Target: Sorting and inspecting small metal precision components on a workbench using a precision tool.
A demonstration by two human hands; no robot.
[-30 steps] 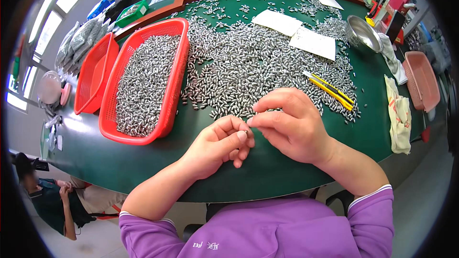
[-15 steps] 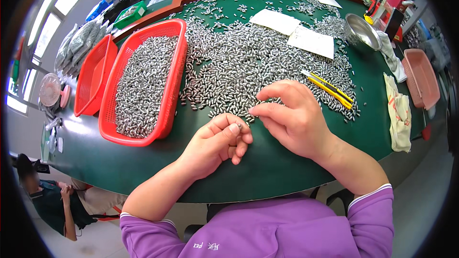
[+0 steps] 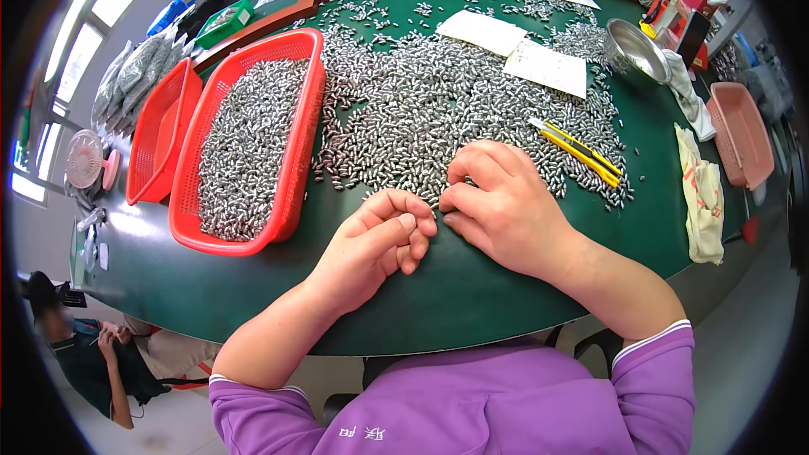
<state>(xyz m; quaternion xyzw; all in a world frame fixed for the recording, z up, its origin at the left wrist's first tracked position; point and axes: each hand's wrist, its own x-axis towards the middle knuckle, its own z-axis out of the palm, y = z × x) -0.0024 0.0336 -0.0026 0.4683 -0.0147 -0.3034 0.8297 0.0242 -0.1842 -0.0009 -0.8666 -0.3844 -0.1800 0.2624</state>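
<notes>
Over the near edge of a wide heap of small silver metal pieces (image 3: 404, 118), my two hands sit close together, fingertips almost meeting. My left hand (image 3: 375, 240) is closed, its thumb pressed on the curled index finger; whatever it may hold is hidden. My right hand (image 3: 506, 211) is closed too, thumb and bent fingers drawn together just above the pieces. What lies between those fingertips does not show. Left of the heap stands a large red plastic basket (image 3: 310, 131) filled with the same pieces. A yellow and black utility knife (image 3: 590, 163) lies on the heap's right side.
White paper sheets (image 3: 546, 69) lie on the heap. A metal bowl (image 3: 638, 44), a white glove (image 3: 704, 211) and a pink basket (image 3: 742, 131) stand to the right. Another red basket (image 3: 158, 143) is at left. A person (image 3: 97, 362) sits beyond the green table (image 3: 455, 316).
My right fingers have closed together and dipped toward the heap. The small silver piece that showed at my left thumb is out of sight; that thumb now presses the index finger.
</notes>
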